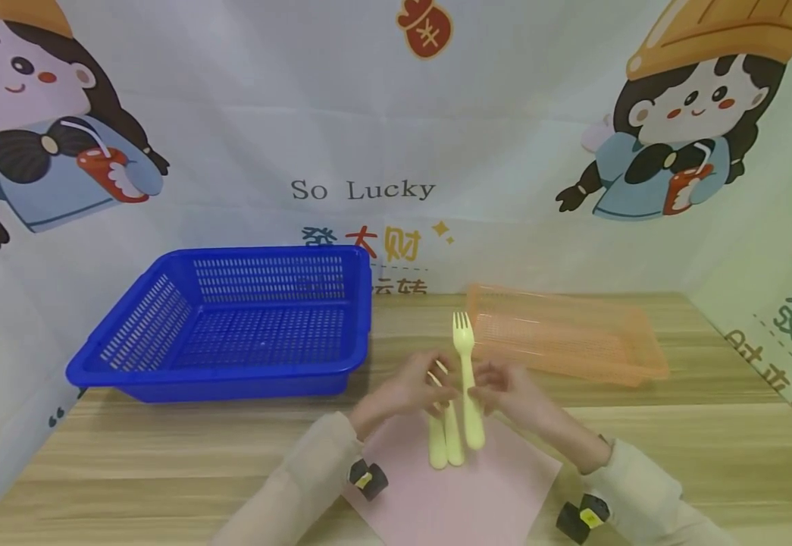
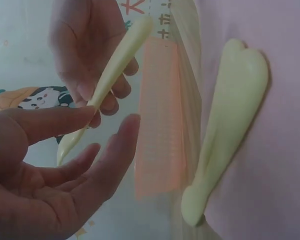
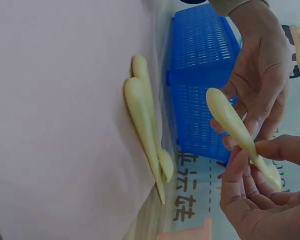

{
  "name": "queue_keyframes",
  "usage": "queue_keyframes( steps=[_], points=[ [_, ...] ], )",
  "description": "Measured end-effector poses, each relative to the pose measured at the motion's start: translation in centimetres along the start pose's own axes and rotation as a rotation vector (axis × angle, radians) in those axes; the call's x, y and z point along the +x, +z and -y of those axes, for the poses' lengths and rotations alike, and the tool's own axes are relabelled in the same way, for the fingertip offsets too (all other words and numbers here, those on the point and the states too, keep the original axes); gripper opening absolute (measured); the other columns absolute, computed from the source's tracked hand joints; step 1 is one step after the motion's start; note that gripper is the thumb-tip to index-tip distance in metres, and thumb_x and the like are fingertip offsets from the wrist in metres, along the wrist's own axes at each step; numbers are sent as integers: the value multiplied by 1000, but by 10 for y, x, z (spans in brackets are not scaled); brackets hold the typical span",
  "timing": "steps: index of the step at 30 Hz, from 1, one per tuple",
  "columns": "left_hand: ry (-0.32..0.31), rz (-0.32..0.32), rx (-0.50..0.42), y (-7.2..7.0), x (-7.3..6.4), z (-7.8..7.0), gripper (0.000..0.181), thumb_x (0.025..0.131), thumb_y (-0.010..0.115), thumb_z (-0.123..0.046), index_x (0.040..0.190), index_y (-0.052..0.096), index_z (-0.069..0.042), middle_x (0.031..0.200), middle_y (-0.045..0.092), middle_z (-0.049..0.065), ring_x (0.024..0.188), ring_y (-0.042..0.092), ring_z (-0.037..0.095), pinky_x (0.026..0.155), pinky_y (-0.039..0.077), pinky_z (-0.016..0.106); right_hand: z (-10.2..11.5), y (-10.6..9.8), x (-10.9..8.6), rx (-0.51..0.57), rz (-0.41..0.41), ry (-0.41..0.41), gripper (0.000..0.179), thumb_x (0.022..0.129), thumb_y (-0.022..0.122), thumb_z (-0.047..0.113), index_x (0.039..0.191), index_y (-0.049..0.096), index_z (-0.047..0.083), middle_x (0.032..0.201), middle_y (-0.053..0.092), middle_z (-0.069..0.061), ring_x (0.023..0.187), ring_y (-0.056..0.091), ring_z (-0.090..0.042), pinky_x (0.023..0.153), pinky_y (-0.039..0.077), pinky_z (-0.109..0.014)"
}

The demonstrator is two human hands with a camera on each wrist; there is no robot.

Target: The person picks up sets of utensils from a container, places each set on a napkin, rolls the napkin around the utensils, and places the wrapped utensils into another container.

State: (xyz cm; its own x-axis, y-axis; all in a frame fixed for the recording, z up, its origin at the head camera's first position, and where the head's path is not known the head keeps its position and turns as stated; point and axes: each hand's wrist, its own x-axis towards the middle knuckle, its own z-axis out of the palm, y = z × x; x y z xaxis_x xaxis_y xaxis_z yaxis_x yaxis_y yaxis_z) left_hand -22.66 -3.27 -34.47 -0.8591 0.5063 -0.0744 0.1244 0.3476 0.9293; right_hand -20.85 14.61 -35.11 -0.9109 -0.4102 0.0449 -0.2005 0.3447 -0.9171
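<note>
My right hand (image 1: 518, 394) pinches a pale yellow plastic fork (image 1: 464, 345) between thumb and fingers, tines up and handle down, over a pink square sheet (image 1: 477, 500). Close on its other side is my left hand (image 1: 409, 388); in the left wrist view its fingers are spread with a gap, one fingertip overlapping the fork. Two more yellow utensils (image 3: 142, 110) lie side by side on the sheet below. In the right wrist view one narrows to a thin tip and the other has a rounded end. My left hand partly covers them in the head view.
A blue plastic basket (image 1: 232, 375) stands at the back left of the wooden table (image 1: 184, 462). At the back right lies a shallow translucent orange basket (image 1: 573, 364). A printed cloth backdrop (image 1: 368, 136) hangs behind.
</note>
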Motion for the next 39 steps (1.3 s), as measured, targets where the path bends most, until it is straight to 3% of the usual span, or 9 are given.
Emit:
queue_keyframes(
  steps=[7,12,17,23,31,35,39],
  points=[
    [-33,30,396,-2,-2,13,16,76,67,-6,83,56,2,72,55,6,56,52,15,49,47,24,-12,6,2,-84,62,5,29,81,53,-3,105,47,-18,85,60,-20,67,58,-16,56,53,-34],
    [-67,44,551,3,-3,18,20,73,71,-17,72,54,-7,63,49,0,56,44,10,48,37,20,-19,9,4,-161,59,43,29,79,55,-5,104,47,-17,69,55,-9,54,51,-10,47,48,-23],
    [-72,32,604,11,0,21,32,67,75,-17,57,46,-9,51,39,-5,48,36,8,42,29,18,-21,13,5,-284,21,93,30,76,57,-5,103,50,-17,62,50,-4,49,44,-9,43,39,-18],
    [-87,49,646,16,0,23,36,62,79,-18,57,44,-10,52,40,-5,47,36,7,41,30,16,-21,20,11,-362,-8,146,27,76,57,-5,100,52,-15,68,54,-9,52,49,-12,47,45,-23],
    [-48,73,689,17,1,18,32,62,79,-16,60,48,-8,55,41,-5,52,37,8,46,32,17,-20,25,20,-426,-54,163,29,76,60,-3,102,52,-13,88,60,-23,77,59,-27,65,52,-34],
    [-28,92,689,18,-1,18,29,63,78,-14,63,51,-7,57,44,-5,55,39,7,49,34,16,-22,25,18,-450,-58,129,24,75,61,-4,96,54,-11,74,57,-14,64,54,-19,52,47,-25],
    [-14,115,674,19,-6,18,29,61,80,-16,64,52,-7,58,45,-5,55,39,7,49,36,17,-23,22,11,-491,28,66,17,74,64,-1,87,56,-6,55,45,-1,47,38,-9,41,30,-17]
  ],
)
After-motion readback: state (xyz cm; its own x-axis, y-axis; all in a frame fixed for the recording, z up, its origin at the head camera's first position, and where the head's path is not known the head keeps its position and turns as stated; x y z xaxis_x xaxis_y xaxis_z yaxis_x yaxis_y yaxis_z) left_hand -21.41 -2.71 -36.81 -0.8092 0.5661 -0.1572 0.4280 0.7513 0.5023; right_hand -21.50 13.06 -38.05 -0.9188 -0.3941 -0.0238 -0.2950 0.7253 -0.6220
